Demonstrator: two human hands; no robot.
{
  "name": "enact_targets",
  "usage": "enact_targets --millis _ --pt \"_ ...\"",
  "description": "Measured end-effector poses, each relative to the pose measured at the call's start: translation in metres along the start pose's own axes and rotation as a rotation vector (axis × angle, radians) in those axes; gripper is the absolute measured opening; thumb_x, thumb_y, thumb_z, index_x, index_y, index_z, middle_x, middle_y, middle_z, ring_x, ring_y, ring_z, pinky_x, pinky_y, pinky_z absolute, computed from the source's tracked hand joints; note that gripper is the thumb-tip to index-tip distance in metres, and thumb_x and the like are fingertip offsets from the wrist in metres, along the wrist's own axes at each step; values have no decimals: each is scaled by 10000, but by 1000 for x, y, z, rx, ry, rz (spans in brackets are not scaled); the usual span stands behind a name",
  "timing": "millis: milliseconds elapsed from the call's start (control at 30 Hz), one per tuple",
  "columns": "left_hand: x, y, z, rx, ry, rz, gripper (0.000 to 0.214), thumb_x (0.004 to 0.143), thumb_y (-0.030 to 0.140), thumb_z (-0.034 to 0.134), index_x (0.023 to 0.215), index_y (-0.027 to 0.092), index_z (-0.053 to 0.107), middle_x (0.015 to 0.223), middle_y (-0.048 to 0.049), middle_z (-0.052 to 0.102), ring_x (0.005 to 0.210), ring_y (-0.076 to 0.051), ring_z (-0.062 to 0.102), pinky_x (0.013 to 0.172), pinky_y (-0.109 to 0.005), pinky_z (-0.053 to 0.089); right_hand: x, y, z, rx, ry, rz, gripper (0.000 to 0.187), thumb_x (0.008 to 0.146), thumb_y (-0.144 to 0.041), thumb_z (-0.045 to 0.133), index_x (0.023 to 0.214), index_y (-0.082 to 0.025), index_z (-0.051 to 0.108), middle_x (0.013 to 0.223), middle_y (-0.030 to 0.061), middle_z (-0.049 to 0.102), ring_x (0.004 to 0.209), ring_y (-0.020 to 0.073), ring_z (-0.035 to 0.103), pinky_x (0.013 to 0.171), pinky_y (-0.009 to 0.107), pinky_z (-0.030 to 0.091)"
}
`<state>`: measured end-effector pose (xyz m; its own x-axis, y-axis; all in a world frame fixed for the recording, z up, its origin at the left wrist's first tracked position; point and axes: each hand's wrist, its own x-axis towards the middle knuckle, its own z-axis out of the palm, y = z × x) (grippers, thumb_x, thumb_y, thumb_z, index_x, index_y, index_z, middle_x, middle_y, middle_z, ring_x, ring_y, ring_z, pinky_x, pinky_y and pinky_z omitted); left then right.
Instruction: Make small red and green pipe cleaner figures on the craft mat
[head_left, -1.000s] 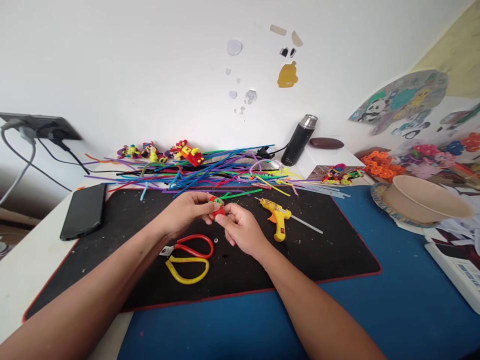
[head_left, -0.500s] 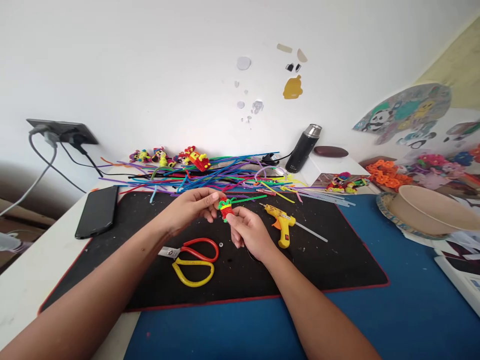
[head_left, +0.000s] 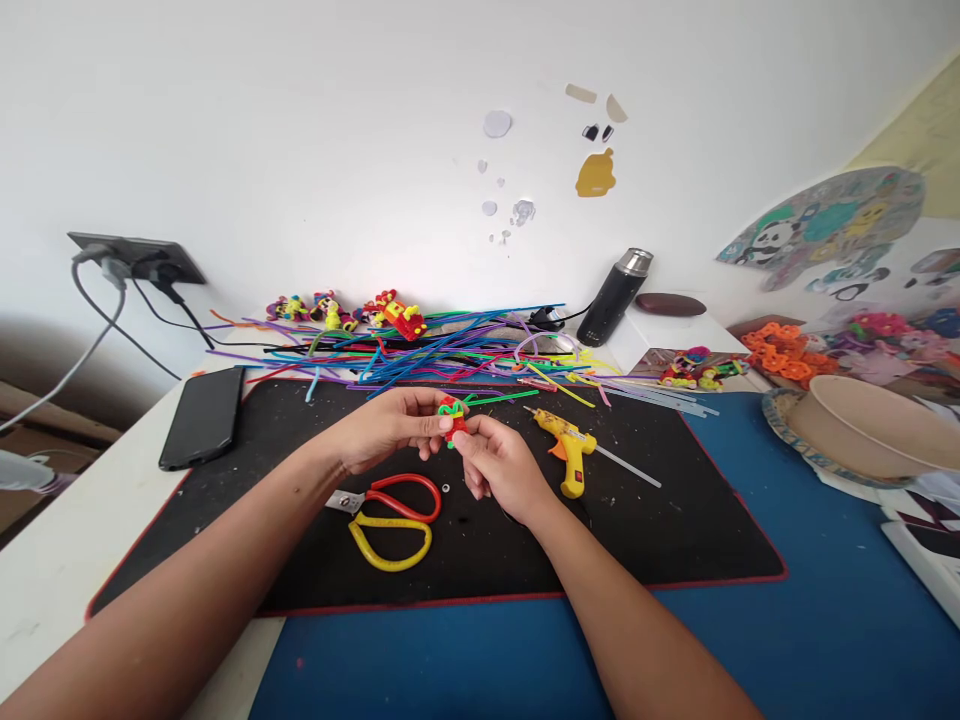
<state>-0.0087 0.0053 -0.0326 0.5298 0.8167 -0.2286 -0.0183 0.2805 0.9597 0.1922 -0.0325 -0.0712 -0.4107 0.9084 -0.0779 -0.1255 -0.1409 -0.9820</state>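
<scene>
Between both hands, above the black mat (head_left: 510, 555), is a small red, green and yellow pipe-cleaner figure (head_left: 453, 420). My left hand (head_left: 394, 428) pinches it from the left, its thumb across the figure. From the right, my right hand (head_left: 499, 460) grips the lower part between thumb and fingers. Fingers hide some of the figure. Scissors (head_left: 397, 520) with one red and one yellow handle lie below my left hand. A yellow glue gun (head_left: 568, 450) with a clear glue stick rests to the right of my right hand.
Behind the mat spreads a heap of coloured pipe cleaners (head_left: 450, 345), with several finished figures (head_left: 397, 315) at its back left. A black flask (head_left: 615, 298) leans near a white box (head_left: 675, 335). A phone (head_left: 201, 420) lies left; a bowl (head_left: 877, 420) stands right.
My left hand has shifted in closer, and its thumb now presses on the figure's front instead of near its top. The right hand keeps its hold. The view has moved slightly.
</scene>
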Motion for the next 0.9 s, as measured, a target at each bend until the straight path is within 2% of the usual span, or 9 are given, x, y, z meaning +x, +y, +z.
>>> enact_targets --millis 267,533,733,900 --pt "-1 3 3 14 -8 -25 310 750 368 887 887 138 731 707 -2 638 583 -106 572 510 -202 463 -1 -2 -1 -5 -56 30 428 916 -626 649 935 -201 601 533 -83 540 381 93 461 394 222 297" --pt "3 -5 10 -188 39 -71 287 702 291 918 841 109 746 681 -28 665 571 -103 602 473 -174 487 1 1 1 28 10 -15 418 878 -609 702 869 -209 585 446 -122 424 348 91 411 387 228 269" --pt "5 -10 12 -281 49 -70 291 675 262 934 828 90 757 661 -23 661 541 -85 596 449 -148 489 0 -1 4 -4 59 -50 407 873 -607 690 866 -210 602 476 -99 478 348 87 395 385 239 254" --pt "9 -17 14 -356 85 -82 213 700 185 898 820 81 756 683 -31 678 527 -74 597 442 -138 486 -1 1 5 -23 88 -69 409 872 -614 677 843 -217 581 546 -64 578 351 80 403 381 234 256"
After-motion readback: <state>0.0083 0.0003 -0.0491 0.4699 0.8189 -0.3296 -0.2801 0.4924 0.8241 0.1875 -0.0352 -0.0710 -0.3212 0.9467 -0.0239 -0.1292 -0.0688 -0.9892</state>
